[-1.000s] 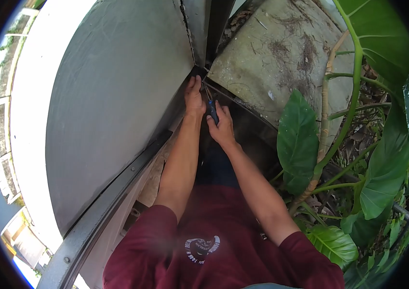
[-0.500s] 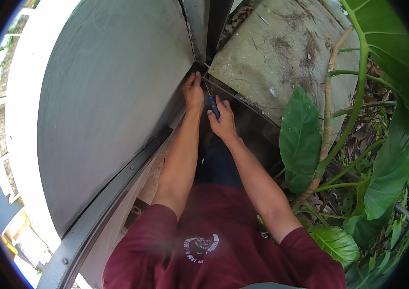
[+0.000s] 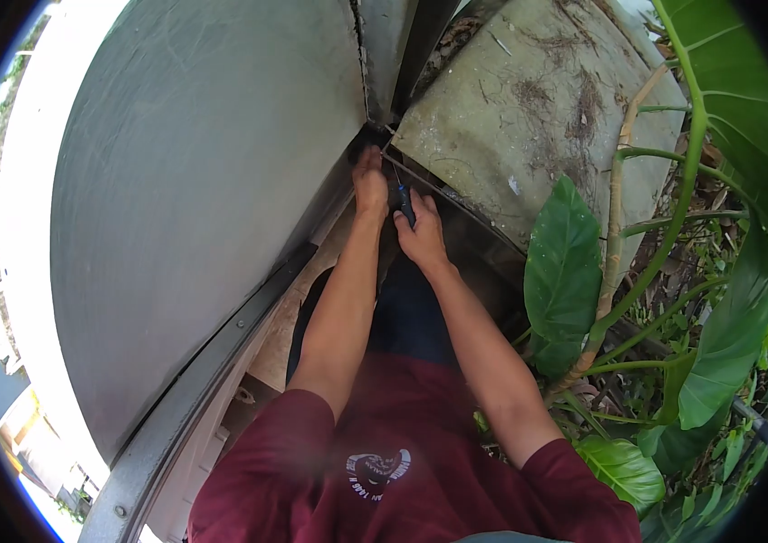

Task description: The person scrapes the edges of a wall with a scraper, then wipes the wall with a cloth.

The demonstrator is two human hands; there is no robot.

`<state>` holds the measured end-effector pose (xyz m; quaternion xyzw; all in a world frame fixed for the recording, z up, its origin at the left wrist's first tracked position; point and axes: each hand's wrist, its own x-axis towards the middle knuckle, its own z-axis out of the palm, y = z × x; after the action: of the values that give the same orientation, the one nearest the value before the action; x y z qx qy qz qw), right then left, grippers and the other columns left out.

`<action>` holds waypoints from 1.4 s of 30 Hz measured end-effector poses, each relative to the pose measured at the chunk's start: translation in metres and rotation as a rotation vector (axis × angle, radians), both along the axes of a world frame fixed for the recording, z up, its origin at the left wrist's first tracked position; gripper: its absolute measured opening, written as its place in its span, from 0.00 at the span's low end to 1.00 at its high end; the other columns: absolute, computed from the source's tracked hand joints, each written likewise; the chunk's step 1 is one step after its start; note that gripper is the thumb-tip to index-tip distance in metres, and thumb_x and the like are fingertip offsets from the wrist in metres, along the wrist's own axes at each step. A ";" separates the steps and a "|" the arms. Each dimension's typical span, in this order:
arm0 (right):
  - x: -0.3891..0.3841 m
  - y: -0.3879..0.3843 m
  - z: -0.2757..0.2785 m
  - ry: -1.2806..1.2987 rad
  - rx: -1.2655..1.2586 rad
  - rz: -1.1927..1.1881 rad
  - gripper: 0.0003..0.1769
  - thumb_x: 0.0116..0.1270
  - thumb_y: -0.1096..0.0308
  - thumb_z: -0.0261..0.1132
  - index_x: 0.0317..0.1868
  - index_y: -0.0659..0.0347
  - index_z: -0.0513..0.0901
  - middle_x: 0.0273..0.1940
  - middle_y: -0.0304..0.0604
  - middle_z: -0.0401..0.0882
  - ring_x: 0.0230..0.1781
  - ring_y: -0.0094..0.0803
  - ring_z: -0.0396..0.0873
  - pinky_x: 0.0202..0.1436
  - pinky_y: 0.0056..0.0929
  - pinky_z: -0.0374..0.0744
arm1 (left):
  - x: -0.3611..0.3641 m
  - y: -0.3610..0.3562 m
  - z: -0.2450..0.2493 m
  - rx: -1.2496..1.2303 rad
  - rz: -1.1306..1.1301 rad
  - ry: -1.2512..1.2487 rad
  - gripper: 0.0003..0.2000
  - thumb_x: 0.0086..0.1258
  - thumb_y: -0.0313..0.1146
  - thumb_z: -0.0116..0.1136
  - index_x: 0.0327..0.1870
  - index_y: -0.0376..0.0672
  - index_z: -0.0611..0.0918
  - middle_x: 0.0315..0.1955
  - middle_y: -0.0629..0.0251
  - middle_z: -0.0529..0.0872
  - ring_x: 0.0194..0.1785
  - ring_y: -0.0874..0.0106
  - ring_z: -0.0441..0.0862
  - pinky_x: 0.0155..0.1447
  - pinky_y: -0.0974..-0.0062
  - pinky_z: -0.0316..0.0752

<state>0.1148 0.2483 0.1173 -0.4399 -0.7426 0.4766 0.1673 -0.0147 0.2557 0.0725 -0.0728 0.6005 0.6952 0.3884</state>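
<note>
My right hand [image 3: 421, 233] is closed around a screwdriver with a dark blue handle [image 3: 405, 202], its thin shaft pointing up toward the corner where the grey metal panel [image 3: 212, 181] meets a dark frame. My left hand [image 3: 370, 184] reaches into that same dark corner, fingers curled against the panel's lower edge just left of the screwdriver tip. What the left fingers pinch is hidden in shadow. Both forearms stretch forward from my maroon sleeves.
A dark metal rail with bolts [image 3: 212, 362] runs along the panel's bottom edge. A weathered concrete slab [image 3: 538, 118] lies to the right. Large green leaves and stems [image 3: 565, 262] crowd the right side. White structure stands at far left.
Both hands have shifted slightly up and right toward the corner, and the view has tilted a little. The grip on the screwdriver is unchanged.
</note>
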 end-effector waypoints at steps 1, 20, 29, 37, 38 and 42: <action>0.001 0.000 -0.011 -0.035 0.030 0.001 0.29 0.60 0.70 0.62 0.62 0.73 0.71 0.45 0.59 0.74 0.48 0.54 0.76 0.55 0.39 0.74 | -0.001 0.001 -0.002 -0.048 -0.018 -0.053 0.23 0.76 0.38 0.49 0.67 0.34 0.70 0.53 0.65 0.81 0.51 0.73 0.76 0.49 0.72 0.73; 0.002 0.004 0.001 -0.099 -0.016 0.017 0.30 0.60 0.67 0.62 0.62 0.72 0.72 0.48 0.61 0.74 0.52 0.55 0.75 0.58 0.40 0.73 | 0.000 -0.004 -0.038 -0.134 -0.117 0.158 0.23 0.76 0.45 0.49 0.64 0.38 0.75 0.59 0.59 0.77 0.44 0.72 0.78 0.36 0.74 0.75; 0.005 0.006 0.008 -0.098 -0.055 0.024 0.30 0.61 0.67 0.62 0.63 0.72 0.71 0.49 0.62 0.74 0.53 0.57 0.74 0.59 0.41 0.72 | 0.008 -0.002 0.006 -0.076 -0.036 0.079 0.22 0.77 0.45 0.49 0.63 0.38 0.76 0.53 0.65 0.78 0.50 0.77 0.76 0.37 0.78 0.72; -0.005 0.001 0.010 -0.090 0.022 0.032 0.29 0.62 0.67 0.63 0.62 0.73 0.72 0.45 0.57 0.75 0.48 0.51 0.77 0.54 0.37 0.74 | -0.010 -0.007 -0.003 -0.016 0.019 0.035 0.18 0.75 0.44 0.53 0.51 0.37 0.81 0.38 0.71 0.83 0.38 0.81 0.75 0.37 0.80 0.73; -0.006 0.000 0.012 -0.089 0.032 0.018 0.29 0.62 0.67 0.63 0.62 0.73 0.73 0.45 0.57 0.75 0.47 0.51 0.77 0.54 0.38 0.74 | -0.013 -0.008 -0.002 0.008 0.003 0.011 0.18 0.74 0.44 0.54 0.52 0.37 0.81 0.39 0.71 0.83 0.39 0.80 0.76 0.38 0.80 0.73; -0.003 -0.012 0.017 -0.085 0.042 -0.027 0.27 0.61 0.68 0.63 0.60 0.73 0.74 0.43 0.57 0.75 0.45 0.51 0.77 0.52 0.38 0.75 | -0.014 -0.018 0.000 0.048 -0.056 0.017 0.20 0.72 0.44 0.58 0.54 0.37 0.80 0.41 0.68 0.83 0.43 0.77 0.77 0.40 0.77 0.75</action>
<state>0.1121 0.2367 0.1346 -0.4661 -0.7526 0.4397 0.1514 -0.0289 0.2374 0.0722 -0.0407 0.5888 0.6988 0.4043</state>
